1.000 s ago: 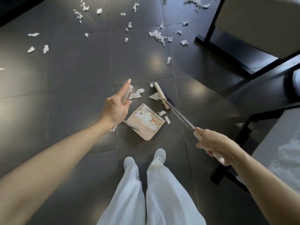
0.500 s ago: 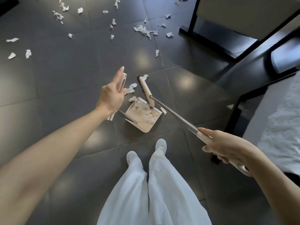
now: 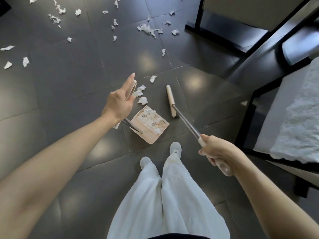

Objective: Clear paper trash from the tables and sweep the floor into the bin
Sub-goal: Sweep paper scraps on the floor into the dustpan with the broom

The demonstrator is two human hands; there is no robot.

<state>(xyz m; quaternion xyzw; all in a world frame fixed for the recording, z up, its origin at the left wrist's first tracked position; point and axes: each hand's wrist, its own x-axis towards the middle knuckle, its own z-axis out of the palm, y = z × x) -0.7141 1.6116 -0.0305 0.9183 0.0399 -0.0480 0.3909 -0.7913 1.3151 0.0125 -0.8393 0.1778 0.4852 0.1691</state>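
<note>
Head view looks straight down at the dark tiled floor [image 3: 69, 87]. My right hand [image 3: 218, 152] is clenched round the grip of the broom [image 3: 186, 120]; its broom head [image 3: 170, 100] rests on the tiles just right of the dustpan [image 3: 150, 128], apart from it. My left hand [image 3: 119, 105] lies with fingers straight along the upright dustpan handle [image 3: 133, 87], steadying rather than wrapping it as far as I can see. The pan sits toward the floor's near edge, just ahead of my shoes [image 3: 175, 148], and already holds a heap of torn paper. A small cluster of scraps [image 3: 140, 96] lies just beyond its lip, between left hand and broom head; a lone scrap [image 3: 152, 78] lies further out; the scattered paper [image 3: 148, 30] spreads toward the far edge and far left corner. I judge the step to be sweeping that near cluster in. I would carry the head round behind the scraps and draw short, slow strokes toward the lip; I would press the pan flat so nothing slides under; light paper flutters, so no flicking.
</note>
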